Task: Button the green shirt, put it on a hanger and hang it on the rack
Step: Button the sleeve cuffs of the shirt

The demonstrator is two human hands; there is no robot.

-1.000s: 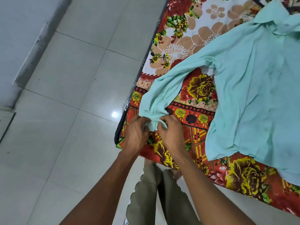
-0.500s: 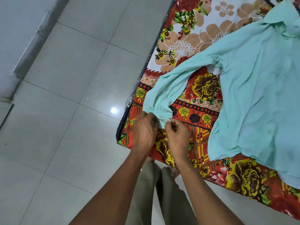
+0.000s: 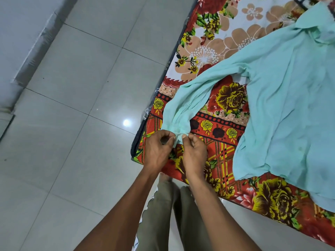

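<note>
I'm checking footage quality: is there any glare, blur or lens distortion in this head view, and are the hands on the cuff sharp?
Head view: a small round glare spot on the glossy floor; the wide-angle lens bends the tile lines near the edges; the left hand and right hand, pinching the shirt cuff, look slightly soft; lighting is even, shadows faint.

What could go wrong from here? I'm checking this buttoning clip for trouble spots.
1. Both the left hand and the right hand pinch the cuff right at the corner of the bed; a loose grip could let the sleeve slide toward the floor.
2. The cuff is bunched, so the button may miss its hole.
3. Pulling on the sleeve could drag and wrinkle the shirt.
</note>
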